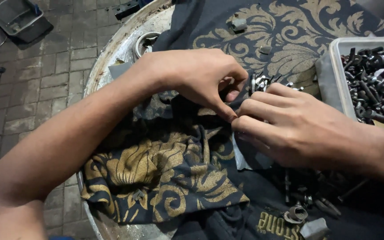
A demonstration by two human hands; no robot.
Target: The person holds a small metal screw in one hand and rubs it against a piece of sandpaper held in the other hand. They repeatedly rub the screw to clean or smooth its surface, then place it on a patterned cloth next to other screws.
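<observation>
Where one cloth (165,173) lies, left hand (201,78) and right hand (285,126) meet.

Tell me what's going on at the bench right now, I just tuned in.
A person works with both bare hands over a dark cloth with gold patterns spread on a round metal table. The left hand and right hand meet at a small cluster of metal parts, fingers pinched close together; what exactly they grip is hidden. A plastic tray of dark bolts sits beside the right hand, and loose hardware lies on the cloth nearer the person.
</observation>
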